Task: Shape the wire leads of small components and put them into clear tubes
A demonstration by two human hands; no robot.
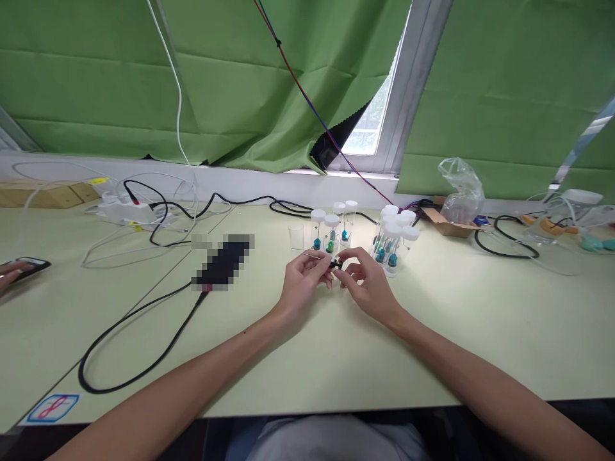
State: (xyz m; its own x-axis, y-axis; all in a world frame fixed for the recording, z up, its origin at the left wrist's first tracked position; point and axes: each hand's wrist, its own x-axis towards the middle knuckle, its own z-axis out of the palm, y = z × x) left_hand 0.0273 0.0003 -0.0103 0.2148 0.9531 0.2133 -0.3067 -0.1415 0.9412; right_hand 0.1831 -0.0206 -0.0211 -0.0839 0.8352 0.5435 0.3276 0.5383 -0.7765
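Above the middle of the table, my left hand is closed in a pinch on a small black part; a thin pale rod or wire shows along its fingers. The thumb and fingers of my right hand close on the other end of that part, whose exact kind is too small to tell. Just behind my hands stand several clear vials with white caps and blue or green pieces inside. Left of them is an uncapped clear container. Another cluster of capped vials stands behind my right hand.
At left lie a pixelated dark device and a looped black cable. A white power strip and cords run along the back. Far left, another person's hand touches a phone. A cardboard box holds a plastic bag.
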